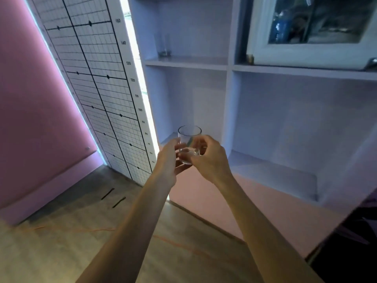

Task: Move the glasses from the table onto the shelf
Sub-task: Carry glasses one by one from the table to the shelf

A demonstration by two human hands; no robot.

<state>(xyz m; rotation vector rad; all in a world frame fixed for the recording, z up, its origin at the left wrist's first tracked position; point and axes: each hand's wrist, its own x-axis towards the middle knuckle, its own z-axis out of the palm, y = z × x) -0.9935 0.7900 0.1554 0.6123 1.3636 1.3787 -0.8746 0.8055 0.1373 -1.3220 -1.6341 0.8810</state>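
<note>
A short clear glass (189, 137) is held upright in front of the white shelf unit, level with its lower left compartment (195, 103). My left hand (169, 160) cups it from the left and below. My right hand (210, 158) grips its right side near the base. A second, taller clear glass (164, 44) stands on the upper left shelf board (187, 62), near its left wall. The table is out of view.
A gridded measuring board (98, 78) with height numbers leans left of the shelf unit, beside a pink wall (34, 99). A white-framed glass cabinet door (312, 29) hangs open at the upper right. The lower right compartment (285, 119) holds nothing. Wooden floor lies below.
</note>
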